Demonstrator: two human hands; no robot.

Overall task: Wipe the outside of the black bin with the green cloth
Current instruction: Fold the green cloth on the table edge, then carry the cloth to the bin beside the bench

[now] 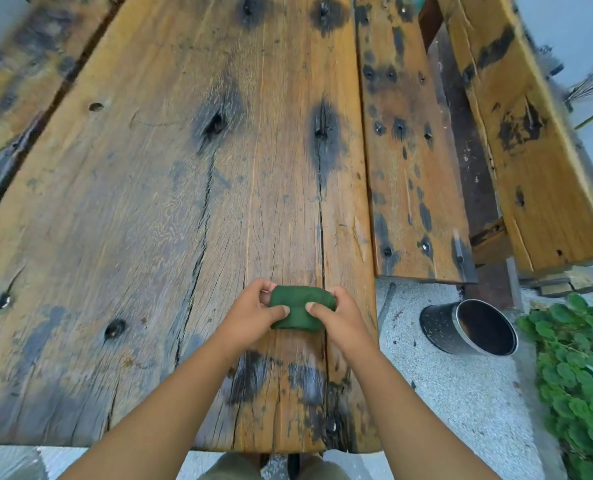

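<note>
- Fingers (264, 288): curled over the far edge of the green cloth (300, 301), thumbs pressed on its near face; both sets grasping, none loose.
- Left hand (252, 315): pinches the cloth's left end.
- Right hand (342, 322): pinches the cloth's right end, close to the table's right edge.
- Green cloth: folded into a thick pad and held between the two hands, on or just above the wooden table (170, 209); which of the two cannot be told.
- Black bin (442, 329): off the table, lying on its side on the pale ground (454, 403) to the right, mouth turned near-right. Neither cloth nor hand touches it, so wiping looks not yet begun.
- Risk: a round bin on its side is likely to roll under a wiping stroke unless one hand steadies it.
- Risk: the pad may unfold if carried by one end; grit on the ground could foul a dropped cloth.
- Edges: the table's right edge stands between hands and bin; the bench (412, 161) ends just far of the bin; plants (586, 368) crowd its right.
- Open room: bare ground on the near side of the bin, the likeliest approach.
</note>
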